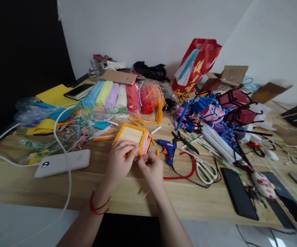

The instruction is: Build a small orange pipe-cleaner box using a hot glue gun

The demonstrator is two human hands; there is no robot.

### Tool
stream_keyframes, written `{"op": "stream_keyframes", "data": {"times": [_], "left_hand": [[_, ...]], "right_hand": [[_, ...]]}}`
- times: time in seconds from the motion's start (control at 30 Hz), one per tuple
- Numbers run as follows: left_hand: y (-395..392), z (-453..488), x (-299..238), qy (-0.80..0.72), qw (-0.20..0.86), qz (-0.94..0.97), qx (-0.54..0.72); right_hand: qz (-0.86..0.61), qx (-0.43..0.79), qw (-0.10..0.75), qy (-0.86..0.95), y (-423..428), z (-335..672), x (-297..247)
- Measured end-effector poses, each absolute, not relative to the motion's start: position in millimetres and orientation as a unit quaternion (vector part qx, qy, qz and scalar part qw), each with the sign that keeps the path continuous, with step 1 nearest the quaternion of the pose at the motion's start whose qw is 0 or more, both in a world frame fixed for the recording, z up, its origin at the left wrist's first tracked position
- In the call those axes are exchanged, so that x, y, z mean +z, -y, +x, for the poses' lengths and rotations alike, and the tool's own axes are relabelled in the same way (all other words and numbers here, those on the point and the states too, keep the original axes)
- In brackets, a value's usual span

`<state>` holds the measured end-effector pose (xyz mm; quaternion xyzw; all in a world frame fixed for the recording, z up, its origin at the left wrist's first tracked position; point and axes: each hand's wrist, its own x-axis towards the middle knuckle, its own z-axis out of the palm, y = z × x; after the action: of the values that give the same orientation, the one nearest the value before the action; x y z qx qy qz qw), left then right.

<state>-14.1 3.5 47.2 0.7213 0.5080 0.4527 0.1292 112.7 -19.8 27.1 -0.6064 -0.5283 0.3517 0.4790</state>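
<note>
A small box-like craft piece (131,134) made of pale wooden sticks, edged with fuzzy orange pipe cleaner, stands on the table before me. Pink and red show on its right side. My left hand (124,158) grips its near left edge, fingers over the top and thumb near the front corner. At that same near corner my right hand (151,168) has its thumb and fingertips pinched against the orange edging. What exactly lies between those fingertips is hidden. Just right of the piece lies a blue glue gun (169,149).
Scissors (207,171), green-handled pliers (186,142) and a red pipe cleaner (193,168) lie to the right. A white power bank (63,163) with its cable is at left. Bundles of coloured pipe cleaners (117,96) line the back. A black phone (239,192) rests near the front edge.
</note>
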Motion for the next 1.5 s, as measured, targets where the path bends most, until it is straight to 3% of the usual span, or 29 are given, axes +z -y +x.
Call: {"op": "stream_keyframes", "data": {"times": [1.5], "left_hand": [[-2.4,-7.5,37.9,-0.497,0.067,0.711,0.493]], "right_hand": [[-0.542,0.425,0.514,0.511,21.0,118.8,16.7]]}}
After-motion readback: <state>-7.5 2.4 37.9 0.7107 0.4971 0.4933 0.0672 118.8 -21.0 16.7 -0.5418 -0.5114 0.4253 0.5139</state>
